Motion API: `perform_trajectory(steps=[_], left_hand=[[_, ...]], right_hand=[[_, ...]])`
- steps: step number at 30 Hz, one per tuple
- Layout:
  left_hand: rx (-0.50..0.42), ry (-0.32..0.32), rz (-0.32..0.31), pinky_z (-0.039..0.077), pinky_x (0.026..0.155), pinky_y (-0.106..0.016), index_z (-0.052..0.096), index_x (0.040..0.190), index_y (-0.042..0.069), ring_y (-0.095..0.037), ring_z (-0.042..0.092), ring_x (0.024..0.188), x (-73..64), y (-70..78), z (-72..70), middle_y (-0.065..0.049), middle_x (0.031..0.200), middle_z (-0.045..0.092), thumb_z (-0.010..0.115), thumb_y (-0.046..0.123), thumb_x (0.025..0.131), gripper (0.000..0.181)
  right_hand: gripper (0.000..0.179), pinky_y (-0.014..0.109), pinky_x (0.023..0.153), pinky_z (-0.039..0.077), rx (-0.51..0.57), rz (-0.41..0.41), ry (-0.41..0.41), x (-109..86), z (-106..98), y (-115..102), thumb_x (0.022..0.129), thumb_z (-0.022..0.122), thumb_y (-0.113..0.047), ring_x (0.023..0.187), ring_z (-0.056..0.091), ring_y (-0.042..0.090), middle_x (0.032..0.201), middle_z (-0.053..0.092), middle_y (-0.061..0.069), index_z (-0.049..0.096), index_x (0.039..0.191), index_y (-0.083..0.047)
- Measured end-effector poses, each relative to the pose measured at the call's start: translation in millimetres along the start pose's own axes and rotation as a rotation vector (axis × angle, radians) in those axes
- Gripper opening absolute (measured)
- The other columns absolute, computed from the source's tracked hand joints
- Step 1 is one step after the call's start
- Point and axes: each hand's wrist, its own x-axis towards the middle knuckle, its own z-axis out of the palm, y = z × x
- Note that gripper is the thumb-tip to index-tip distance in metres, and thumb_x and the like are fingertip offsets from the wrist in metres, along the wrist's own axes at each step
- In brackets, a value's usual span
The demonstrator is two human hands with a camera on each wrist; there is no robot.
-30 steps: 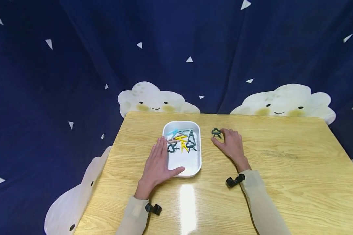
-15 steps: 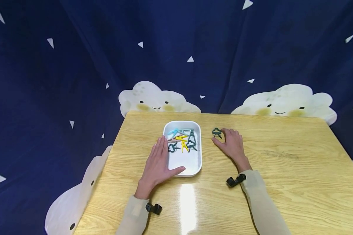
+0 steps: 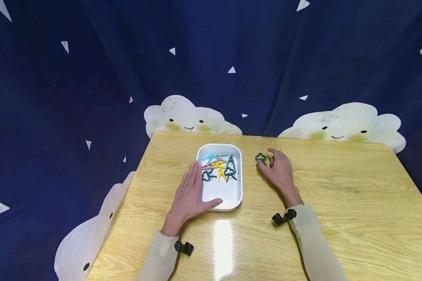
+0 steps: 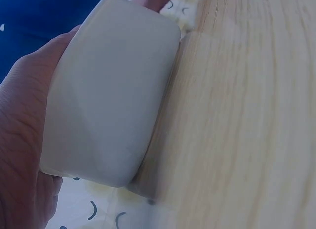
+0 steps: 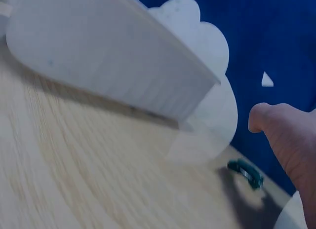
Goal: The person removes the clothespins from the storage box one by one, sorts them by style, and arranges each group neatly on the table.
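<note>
A white tray (image 3: 219,191) stands on the table, holding several clips: yellow clips (image 3: 222,175), a light blue one (image 3: 208,157), pinkish ones and dark green ones (image 3: 230,173). My left hand (image 3: 187,197) rests along the tray's left side with straight fingers, the thumb spread over its near rim. To the right of the tray lies a dark green cloud-shaped clip (image 3: 260,157). My right hand (image 3: 281,170) is beside it, thumb and fingers spread apart; the thumb overlaps the clip's near end. In the right wrist view this clip (image 5: 246,173) lies on the table below the thumb (image 5: 284,128).
The wooden table (image 3: 337,218) reaches back to a dark blue curtain (image 3: 197,47) with white triangles and smiling clouds. Its far edge runs just behind the tray and the loose clip. A light reflection (image 3: 223,248) shines on the wood in front of the tray.
My right hand's index finger has lifted away from the clip and the thumb has shifted toward it. The left hand and tray stay in place; the view has tilted slightly.
</note>
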Motion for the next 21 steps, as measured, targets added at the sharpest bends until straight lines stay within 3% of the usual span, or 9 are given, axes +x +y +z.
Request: perform_trajectory(steps=[8,15,21], left_hand=[[-0.011,0.014,0.007,0.014,0.131,-0.043,0.012,0.165,-0.003,-0.028,0.007,0.162,0.3,-1.3,1.0,-0.016,0.175,0.009,0.047,0.097,0.077,0.138],[-0.007,-0.001,-0.005,0.013,0.131,-0.042,0.009,0.166,-0.002,-0.027,0.005,0.162,0.1,-1.7,0.8,-0.016,0.175,0.007,0.046,0.097,0.077,0.138],[0.005,-0.017,-0.010,0.012,0.131,-0.042,0.004,0.166,0.000,-0.028,0.005,0.162,0.5,-1.6,0.1,-0.015,0.175,0.004,0.042,0.099,0.077,0.139]], right_hand=[[0.053,0.049,0.083,0.043,0.056,-0.127,0.011,-0.2,-13.2,-46.3,0.089,0.076,-0.036,0.080,0.051,0.027,0.078,0.057,0.014,0.069,0.127,0.000],[0.054,0.042,0.079,0.038,0.022,-0.235,-0.098,-11.6,-11.2,-94.0,0.088,0.079,-0.039,0.081,0.051,0.024,0.080,0.058,0.008,0.068,0.128,-0.004],[0.051,0.041,0.078,0.042,0.017,-0.332,-0.153,-19.7,1.8,-116.5,0.087,0.079,-0.038,0.081,0.053,0.021,0.080,0.061,0.006,0.070,0.125,-0.004]])
